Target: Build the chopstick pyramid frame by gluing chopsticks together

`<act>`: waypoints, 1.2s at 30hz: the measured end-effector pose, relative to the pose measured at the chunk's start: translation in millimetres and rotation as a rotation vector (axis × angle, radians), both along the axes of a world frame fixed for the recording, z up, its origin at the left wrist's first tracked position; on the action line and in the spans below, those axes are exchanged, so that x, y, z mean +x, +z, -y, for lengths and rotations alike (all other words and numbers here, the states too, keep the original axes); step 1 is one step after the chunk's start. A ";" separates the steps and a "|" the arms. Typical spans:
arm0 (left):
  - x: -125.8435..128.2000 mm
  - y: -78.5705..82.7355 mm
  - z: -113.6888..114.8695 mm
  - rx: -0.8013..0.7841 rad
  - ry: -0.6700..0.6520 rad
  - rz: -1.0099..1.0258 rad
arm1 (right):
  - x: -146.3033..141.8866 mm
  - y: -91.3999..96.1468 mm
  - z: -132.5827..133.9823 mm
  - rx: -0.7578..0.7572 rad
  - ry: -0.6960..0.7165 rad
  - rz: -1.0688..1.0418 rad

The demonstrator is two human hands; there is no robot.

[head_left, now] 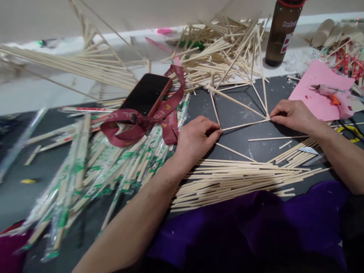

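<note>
A frame of thin wooden sticks (237, 101), joined at its corners, stands on the dark tabletop in front of me. My left hand (199, 136) pinches the near left corner, at one end of the front stick (244, 125). At that stick's other end, the fingertips of my right hand (290, 115) close on the near right corner. Taller sticks (261, 68) rise from the frame's right side to a point at the back. Just below my hands lie a loose stick (236, 151) and a spread of bare sticks (241, 178).
Wrapped chopsticks (113, 170) cover the left, below a phone (148, 93) and red lanyard (122, 138). A stick pile (218, 49) and bottle (284, 34) stand behind. Rightward are pink paper (309, 87), a glue gun (330, 93), yellow-handled scissors (351, 132) and a blade (313, 157).
</note>
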State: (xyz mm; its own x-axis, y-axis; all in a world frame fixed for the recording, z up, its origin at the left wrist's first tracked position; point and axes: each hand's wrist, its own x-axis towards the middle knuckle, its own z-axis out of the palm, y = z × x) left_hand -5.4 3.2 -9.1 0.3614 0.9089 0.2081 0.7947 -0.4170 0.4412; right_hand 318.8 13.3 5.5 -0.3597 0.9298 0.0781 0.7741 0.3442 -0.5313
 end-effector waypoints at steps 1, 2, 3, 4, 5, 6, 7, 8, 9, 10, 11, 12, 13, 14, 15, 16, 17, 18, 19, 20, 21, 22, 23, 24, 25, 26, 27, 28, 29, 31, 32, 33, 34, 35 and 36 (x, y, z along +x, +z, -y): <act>-0.5 -1.0 -0.1 0.010 -0.005 -0.003 | -0.4 -0.3 0.3 0.005 0.005 -0.001; -1.1 -1.8 -0.3 0.019 -0.011 -0.003 | -0.8 -0.9 0.5 0.011 0.006 -0.004; -1.5 -2.3 -0.3 0.024 -0.018 -0.003 | -1.2 -1.7 0.7 0.019 0.005 -0.008; -1.8 -2.4 -0.3 0.026 -0.023 -0.002 | -1.6 -2.6 0.8 0.025 0.003 -0.011; -1.9 -2.3 -0.3 0.024 -0.026 0.000 | -1.9 -3.6 0.9 0.031 0.003 -0.012; -2.0 -1.9 -0.3 0.021 -0.028 0.000 | -2.3 -4.5 0.9 0.037 0.004 -0.012; -1.9 -1.3 -0.3 0.014 -0.028 0.001 | -2.6 -5.3 0.9 0.042 0.004 -0.012; -1.8 -0.6 -0.4 0.007 -0.029 0.003 | -3.0 -5.9 0.9 0.048 0.006 -0.011; -1.7 0.1 -0.6 0.000 -0.031 0.006 | -3.4 -6.4 0.9 0.052 0.010 -0.009; -1.6 0.8 -0.9 -0.007 -0.035 0.009 | -3.9 -6.8 0.8 0.057 0.012 -0.006; -1.4 1.4 -1.3 -0.012 -0.039 0.011 | -4.3 -7.2 0.8 0.061 0.012 -0.003; -1.3 1.8 -1.7 -0.017 -0.041 0.014 | -4.8 -7.7 0.7 0.066 0.012 0.002; -1.1 2.1 -2.1 -0.020 -0.041 0.015 | -5.3 -8.4 0.6 0.070 0.012 0.008; -0.8 2.2 -2.4 -0.023 -0.039 0.015 | -5.9 -9.2 0.6 0.074 0.009 0.014; -0.5 2.1 -2.6 -0.025 -0.035 0.015 | -6.4 -10.0 0.4 0.079 0.003 0.021; -0.2 1.9 -2.8 -0.028 -0.031 0.016 | -6.9 -10.8 0.3 0.084 -0.004 0.027; 0.2 1.7 -3.0 -0.031 -0.029 0.018 | -7.3 -11.5 0.1 0.086 -0.010 0.031; 0.4 1.5 -3.1 -0.034 -0.026 0.022 | -7.6 -11.7 -0.2 0.085 -0.016 0.030; 0.5 1.3 -3.4 -0.038 -0.023 0.027 | -7.7 -11.5 -0.5 0.080 -0.021 0.022; 0.5 1.2 -3.8 -0.043 -0.018 0.032 | -7.6 -10.8 -0.8 0.070 -0.025 0.006; 0.2 1.2 -4.4 -0.049 -0.012 0.035 | -7.2 -9.6 -1.0 0.054 -0.030 -0.018; -0.5 1.2 -5.3 -0.055 -0.005 0.038 | -6.5 -8.0 -1.1 0.030 -0.041 -0.049; -1.4 1.3 -6.3 -0.064 0.002 0.040 | -5.7 -6.2 -1.2 -0.003 -0.056 -0.087; -2.5 1.5 -7.6 -0.074 0.004 0.041 | -4.8 -4.3 -1.2 -0.042 -0.073 -0.128; -3.8 1.6 -8.9 -0.087 0.002 0.042 | -3.9 -2.7 -1.2 -0.081 -0.087 -0.166; -5.1 1.6 -10.0 -0.100 -0.001 0.042 | -3.1 -1.3 -1.1 -0.110 -0.093 -0.194; -6.2 1.5 -11.0 -0.113 -0.004 0.044 | -2.4 -0.3 -1.2 -0.123 -0.091 -0.207; -7.1 1.3 -11.5 -0.124 -0.004 0.047 | -1.9 0.1 -1.2 -0.117 -0.081 -0.205; -7.6 1.1 -11.7 -0.131 -0.001 0.051 | -1.6 0.2 -1.4 -0.098 -0.067 -0.188; -7.3 0.5 -10.6 -0.128 0.012 0.061 | -1.3 -0.6 -1.7 -0.044 -0.035 -0.134; -6.5 0.3 -9.6 -0.120 0.017 0.065 | -1.3 -1.3 -1.8 -0.021 -0.020 -0.107; -5.6 0.1 -8.4 -0.108 0.018 0.066 | -1.3 -2.1 -1.8 -0.002 -0.006 -0.082; -4.5 0.1 -7.1 -0.095 0.017 0.066 | -1.2 -2.8 -1.8 0.015 0.008 -0.059; -3.5 0.1 -6.0 -0.082 0.012 0.065 | -1.0 -3.6 -1.7 0.030 0.022 -0.036; -2.6 0.2 -5.1 -0.070 0.006 0.063 | -0.9 -4.2 -1.5 0.045 0.033 -0.012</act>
State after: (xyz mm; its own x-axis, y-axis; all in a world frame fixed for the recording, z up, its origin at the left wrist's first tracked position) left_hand -8.0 8.3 -9.0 0.3443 0.9241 0.1661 0.7668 -0.3788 0.5182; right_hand 317.9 14.8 1.2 -0.3892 0.9128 0.1238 0.7553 0.3932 -0.5243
